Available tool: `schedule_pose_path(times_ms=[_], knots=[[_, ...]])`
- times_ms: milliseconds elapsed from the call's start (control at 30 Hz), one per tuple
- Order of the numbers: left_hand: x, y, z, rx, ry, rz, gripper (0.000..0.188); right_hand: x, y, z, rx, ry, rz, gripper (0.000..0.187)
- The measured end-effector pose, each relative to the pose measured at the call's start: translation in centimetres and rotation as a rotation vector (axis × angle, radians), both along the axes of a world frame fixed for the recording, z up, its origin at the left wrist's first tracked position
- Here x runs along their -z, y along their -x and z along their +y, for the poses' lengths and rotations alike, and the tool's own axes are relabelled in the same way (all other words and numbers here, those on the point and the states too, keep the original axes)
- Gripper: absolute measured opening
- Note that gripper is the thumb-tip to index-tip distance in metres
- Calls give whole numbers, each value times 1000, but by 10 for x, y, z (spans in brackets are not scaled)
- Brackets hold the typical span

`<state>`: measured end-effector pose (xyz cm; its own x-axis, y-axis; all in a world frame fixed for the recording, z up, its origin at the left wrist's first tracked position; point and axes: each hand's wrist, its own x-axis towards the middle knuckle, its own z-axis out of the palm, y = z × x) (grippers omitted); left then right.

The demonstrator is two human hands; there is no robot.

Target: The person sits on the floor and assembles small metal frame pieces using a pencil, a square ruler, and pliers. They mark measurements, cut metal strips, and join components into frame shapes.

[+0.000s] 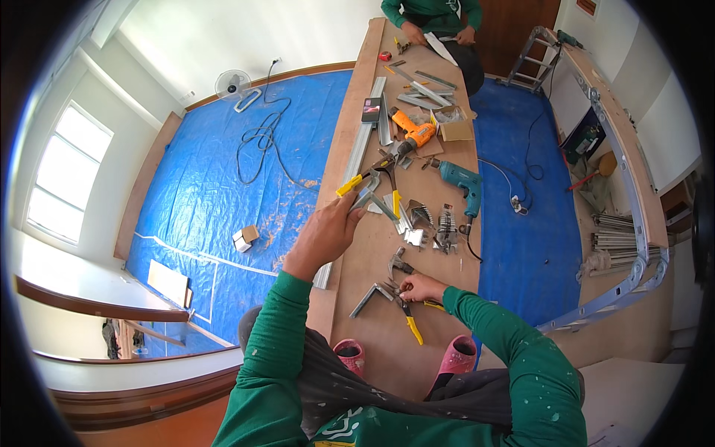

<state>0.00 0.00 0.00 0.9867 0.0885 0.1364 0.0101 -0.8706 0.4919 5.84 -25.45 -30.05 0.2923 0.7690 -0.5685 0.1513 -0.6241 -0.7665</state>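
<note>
My left hand [328, 231] reaches over the board with its thumb and index finger apart, beside a pair of snips [392, 175] with yellow handles and several cut metal strips [363, 198]. My right hand [422, 288] is closed, its fingertips pinched together over a second pair of yellow-handled snips [414, 330]; what they pinch is too small to make out. Just beyond them lies a hammer [400, 261]. To the left of these snips is an L-shaped metal piece [366, 299]. Several toothed metal brackets [447, 228] lie farther up the board.
On the long wooden board [339, 134] lie an orange drill [414, 130], a teal drill [460, 182], a phone [371, 109] and an opened carton [454, 128]. A co-worker [432, 26] sits at its far end. Blue sheeting [201, 179] covers the floor. A ladder [625, 201] stands right.
</note>
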Motion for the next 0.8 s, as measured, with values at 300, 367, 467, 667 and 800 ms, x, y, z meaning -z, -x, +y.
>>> schedule_pose_path(times_ms=[300,367,467,667,800], knots=[[-2,1,-4,29,-4,1,40,5,-1,-2,58,-22,52,42],[-1,1,-4,42,-17,-16,39,5,-4,-2,47,-7,42,42],[0,2,-4,33,-18,-2,38,2,-3,0,39,19,43,43],[-3,1,-6,29,-9,33,42,3,-4,-3,26,4,29,45],[-2,0,-7,29,-19,52,42,5,-5,-4,35,5,17,43]])
